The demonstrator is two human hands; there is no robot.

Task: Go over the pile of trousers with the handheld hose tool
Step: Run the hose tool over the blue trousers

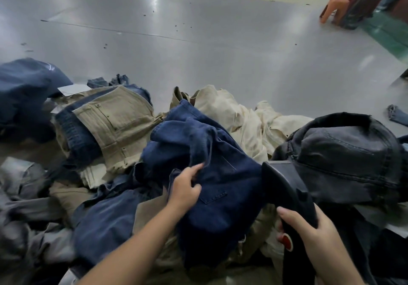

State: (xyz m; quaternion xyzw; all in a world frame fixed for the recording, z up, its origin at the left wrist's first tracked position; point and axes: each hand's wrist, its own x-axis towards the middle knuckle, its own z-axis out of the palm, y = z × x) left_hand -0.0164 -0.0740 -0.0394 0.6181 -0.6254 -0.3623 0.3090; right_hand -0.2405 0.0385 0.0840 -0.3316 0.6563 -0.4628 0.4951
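A pile of trousers spreads across the near part of the grey table. On top in the middle lie dark blue trousers. My left hand grips a fold of their fabric. My right hand holds the black handheld hose tool by its handle, thumb next to a red button. Its wide flat head points up and left, right beside the blue trousers. Khaki trousers lie at the left, cream ones behind, and black ones at the right.
The grey table top stretches away behind the pile, with small dark specks on it. More blue cloth is heaped at the far left. An orange plastic stool stands on the green floor at the upper right. A denim scrap lies at the right edge.
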